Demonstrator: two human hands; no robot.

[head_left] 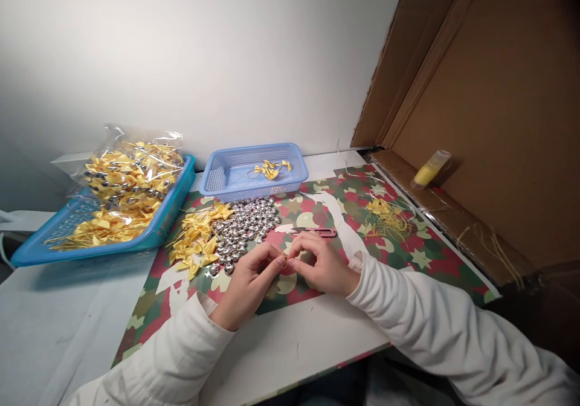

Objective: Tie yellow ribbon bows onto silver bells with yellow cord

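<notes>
left hand (248, 282) and right hand (325, 266) pinch a yellowish piece (285, 261) (mostly hidden), probably for fine control; silver bells (244, 225) and yellow bows (194, 241) lie near, likely for reach.

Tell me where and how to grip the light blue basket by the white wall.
I'd pinch the light blue basket by its right short rim, coming from the right; that end looks open. The wall is behind, silver bells lie in front, and the larger basket sits close on the left. Keep it level, as yellow bows lie loose inside.
</notes>
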